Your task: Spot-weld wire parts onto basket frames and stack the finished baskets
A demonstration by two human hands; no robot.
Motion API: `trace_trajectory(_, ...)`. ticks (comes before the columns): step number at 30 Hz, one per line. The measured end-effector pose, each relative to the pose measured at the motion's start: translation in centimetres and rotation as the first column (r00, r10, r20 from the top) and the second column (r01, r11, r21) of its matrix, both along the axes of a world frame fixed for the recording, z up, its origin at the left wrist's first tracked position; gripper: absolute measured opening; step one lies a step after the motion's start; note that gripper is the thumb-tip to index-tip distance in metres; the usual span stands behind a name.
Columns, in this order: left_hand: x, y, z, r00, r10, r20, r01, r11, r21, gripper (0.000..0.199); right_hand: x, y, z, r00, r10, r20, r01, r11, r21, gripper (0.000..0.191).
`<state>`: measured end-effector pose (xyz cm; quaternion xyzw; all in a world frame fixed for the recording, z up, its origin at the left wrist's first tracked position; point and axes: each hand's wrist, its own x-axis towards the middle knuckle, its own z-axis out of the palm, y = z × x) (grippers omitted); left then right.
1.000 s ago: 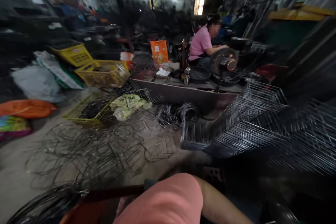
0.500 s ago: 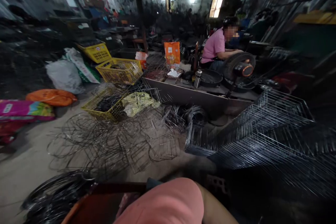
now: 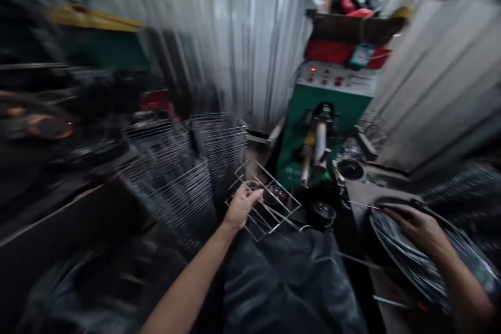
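My left hand (image 3: 243,205) is closed on a square wire frame (image 3: 274,209), which is tilted above the dark cloth (image 3: 285,276) over my lap. Over at the right, my right hand (image 3: 417,224) pinches a thin metal rod (image 3: 362,204) above a round tray of wire pieces (image 3: 415,255). Motion blurs both hands somewhat. Stacks of wire frames (image 3: 180,182) stand left of my left hand.
A green machine (image 3: 332,94) with a lit red lamp stands ahead, with metal arms (image 3: 319,143) pointing toward me. Behind it rises a corrugated metal wall (image 3: 235,47). A fan (image 3: 43,125) is at the far left, and a pot-like metal object (image 3: 323,214) sits below the machine.
The view has swung right, from the wide workshop floor and the seated person to the green machine. Both hands, the held wire frame and the rod now show.
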<state>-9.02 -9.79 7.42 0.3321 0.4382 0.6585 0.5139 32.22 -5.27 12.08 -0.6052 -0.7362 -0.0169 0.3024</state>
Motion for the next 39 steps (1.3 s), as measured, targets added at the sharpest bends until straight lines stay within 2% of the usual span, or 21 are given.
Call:
trace_trajectory(2,0.1,0.6,0.4,0.995,-0.091,-0.046,0.091,0.996,-0.003,0.033,1.1,-0.7,0.9,0.999,0.023,0.023,-0.021,0.997,-0.069,0.033)
trace_trajectory(5,1.3,0.9,-0.1,0.983,-0.172,-0.058,0.171,0.985,-0.016,0.034,-1.4,0.0,0.6,0.978,0.171,-0.123,-0.182,0.98,-0.085,0.037)
trace_trajectory(7,2.4,1.3,-1.1,0.976,-0.216,-0.018,0.216,0.976,-0.021,0.036,-4.1,0.6,-0.9,0.934,0.239,-0.264,-0.274,0.956,-0.106,0.033)
trace_trajectory(10,3.8,2.0,-3.4,0.942,-0.335,0.03,0.337,0.938,-0.078,0.034,-7.4,1.2,-4.3,0.864,0.268,-0.426,-0.363,0.918,-0.158,0.03)
trace_trajectory(13,4.3,2.1,-5.6,0.868,-0.496,-0.013,0.481,0.848,-0.224,0.029,-8.8,1.5,-7.3,0.815,0.277,-0.509,-0.408,0.898,-0.165,0.026)
trace_trajectory(15,4.3,1.8,-6.4,0.836,-0.548,-0.034,0.519,0.808,-0.279,0.027,-9.0,1.5,-8.5,0.81,0.265,-0.524,-0.405,0.898,-0.171,0.024)
trace_trajectory(18,4.0,1.5,-6.9,0.833,-0.552,-0.022,0.523,0.801,-0.289,0.027,-8.7,1.7,-9.0,0.82,0.248,-0.515,-0.388,0.903,-0.183,0.024)
trace_trajectory(21,4.1,1.3,-6.9,0.837,-0.546,-0.039,0.519,0.815,-0.257,0.031,-8.3,2.0,-8.5,0.856,0.269,-0.441,-0.358,0.924,-0.132,0.026)
trace_trajectory(25,4.8,1.5,-6.1,0.854,-0.516,-0.064,0.496,0.845,-0.197,0.037,-8.0,2.5,-7.7,0.922,0.272,-0.275,-0.288,0.958,-0.017,0.027)
trace_trajectory(28,5.3,2.4,-5.3,0.877,-0.473,-0.084,0.456,0.875,-0.165,0.044,-7.8,3.2,-7.9,0.932,0.278,-0.234,-0.282,0.959,0.015,0.028)
trace_trajectory(31,5.5,3.7,-5.1,0.889,-0.442,-0.119,0.424,0.893,-0.153,0.05,-8.1,3.9,-8.5,0.933,0.277,-0.228,-0.283,0.959,0.006,0.028)
trace_trajectory(34,5.7,4.5,-5.7,0.871,-0.453,-0.19,0.433,0.891,-0.14,0.053,-8.7,4.2,-8.9,0.929,0.297,-0.22,-0.311,0.95,-0.032,0.028)
trace_trajectory(39,5.9,4.6,-6.5,0.864,-0.468,-0.186,0.453,0.884,-0.116,0.049,-9.0,4.1,-9.3,0.92,0.347,-0.183,-0.361,0.931,-0.051,0.027)
